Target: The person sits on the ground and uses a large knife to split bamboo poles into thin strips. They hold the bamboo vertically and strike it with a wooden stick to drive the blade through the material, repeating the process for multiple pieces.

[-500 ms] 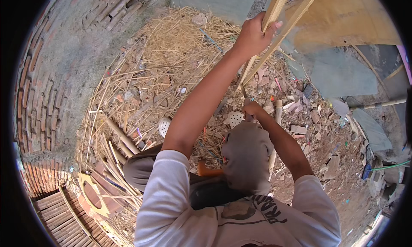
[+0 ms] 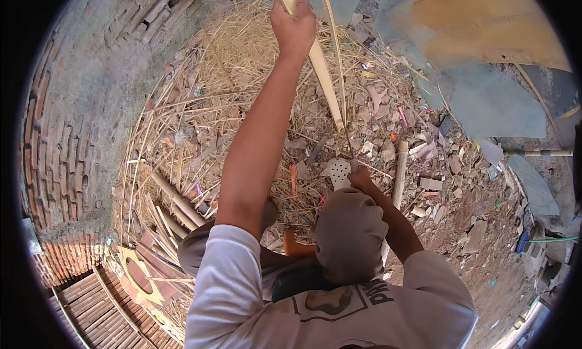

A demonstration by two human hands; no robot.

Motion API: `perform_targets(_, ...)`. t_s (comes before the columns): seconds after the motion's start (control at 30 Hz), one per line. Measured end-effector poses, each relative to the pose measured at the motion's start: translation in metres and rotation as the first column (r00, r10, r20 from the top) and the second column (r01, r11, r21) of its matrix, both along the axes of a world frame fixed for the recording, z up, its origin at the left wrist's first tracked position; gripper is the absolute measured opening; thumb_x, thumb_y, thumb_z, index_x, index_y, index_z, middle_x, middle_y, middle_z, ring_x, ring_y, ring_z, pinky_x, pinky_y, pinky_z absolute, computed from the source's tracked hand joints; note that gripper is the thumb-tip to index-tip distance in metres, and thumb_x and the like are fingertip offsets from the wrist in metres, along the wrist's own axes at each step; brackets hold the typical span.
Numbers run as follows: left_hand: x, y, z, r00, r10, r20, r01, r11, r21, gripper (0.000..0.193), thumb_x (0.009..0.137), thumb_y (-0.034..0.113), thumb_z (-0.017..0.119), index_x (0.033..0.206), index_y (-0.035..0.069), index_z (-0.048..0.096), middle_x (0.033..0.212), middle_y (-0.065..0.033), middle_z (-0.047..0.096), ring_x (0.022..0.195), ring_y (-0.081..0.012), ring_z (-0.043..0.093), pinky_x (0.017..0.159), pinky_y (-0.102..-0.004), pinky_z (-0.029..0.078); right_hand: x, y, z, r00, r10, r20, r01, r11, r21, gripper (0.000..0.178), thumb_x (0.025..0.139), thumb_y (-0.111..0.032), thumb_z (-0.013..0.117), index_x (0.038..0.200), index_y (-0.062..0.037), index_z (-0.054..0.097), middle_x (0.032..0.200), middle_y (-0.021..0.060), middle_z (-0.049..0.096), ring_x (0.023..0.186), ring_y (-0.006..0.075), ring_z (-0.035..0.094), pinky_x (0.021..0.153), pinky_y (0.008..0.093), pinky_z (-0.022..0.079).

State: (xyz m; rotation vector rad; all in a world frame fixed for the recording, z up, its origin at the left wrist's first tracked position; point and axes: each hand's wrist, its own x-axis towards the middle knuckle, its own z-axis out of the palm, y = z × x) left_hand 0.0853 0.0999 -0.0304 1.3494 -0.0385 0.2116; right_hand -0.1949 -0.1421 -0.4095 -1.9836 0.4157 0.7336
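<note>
Left hand (image 2: 294,30) grips the pale strip (image 2: 324,82) high, probably steadying its length; lower end sits near the knife (image 2: 348,143) over rubble (image 2: 388,152). Right hand (image 2: 362,178) wraps the knife's handle, likely for blade control.

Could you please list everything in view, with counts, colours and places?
Wide strip: one, pale yellow, top centre
Thin strip: one, pale yellow, right of it
Knife-like tool: one, dark, centre
Straw: one heap, straw-coloured, upper centre-left
Rubble: many pieces, mixed colours, across the ground
Bamboo pole: one, tan, beyond right forearm
Panel with a hole: one, yellow, lower left
Slats: many, brown, lower-left corner
Brick wall: one, red-grey, left
Flat sheets: several, grey, top and right
Brownish sheet: one, tan, upper right
Holed shoe: one, whitish, centre
Shirt: one, whitish, bottom
Left hand: one, gripping wide strip
Right hand: one, gripping knife-like tool
</note>
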Motion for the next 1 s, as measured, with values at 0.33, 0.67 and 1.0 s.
perform_targets(0.33,-0.024,0.002,-0.002,0.909,0.359,0.21,-0.35,0.933,-0.082,0.029,0.098,0.027,0.06,0.086,0.003,0.05,0.064,-0.005,0.052,0.05,-0.013,0.051,0.046,-0.029,0.045,-0.021,0.004,-0.009,0.823,0.074,-0.563,0.541,0.2,0.817,0.019,0.078,-0.009,0.072,0.08,-0.0121,0.054,0.056,-0.0007,0.046,0.047,0.0135,0.047,0.047,0.0284,0.038)
perform_targets(0.67,-0.068,0.021,-0.006,0.909,0.355,0.219,-0.334,0.934,-0.126,0.035,0.099,0.034,0.06,0.086,0.004,0.048,0.062,-0.0046,0.051,0.05,-0.0131,0.052,0.046,-0.0262,0.044,0.014,-0.023,0.06,0.981,-0.18,-0.069,0.191,0.952,0.241,0.013,0.073,-0.006,0.068,0.077,0.0004,0.057,0.061,0.0094,0.058,0.048,0.0184,0.057,0.045,0.0348,0.045)
perform_targets(1.0,-0.147,0.038,0.058,0.948,0.138,0.287,-0.133,0.99,-0.037,0.04,0.102,0.038,0.053,0.083,0.002,0.05,0.062,-0.0086,0.055,0.053,-0.0188,0.059,0.049,-0.0307,0.05,-0.082,-0.046,0.271,0.816,-0.318,0.482,0.328,0.942,0.066,0.012,0.076,-0.005,0.066,0.082,-0.0003,0.057,0.059,0.0041,0.054,0.046,0.0111,0.052,0.041,0.0287,0.04)
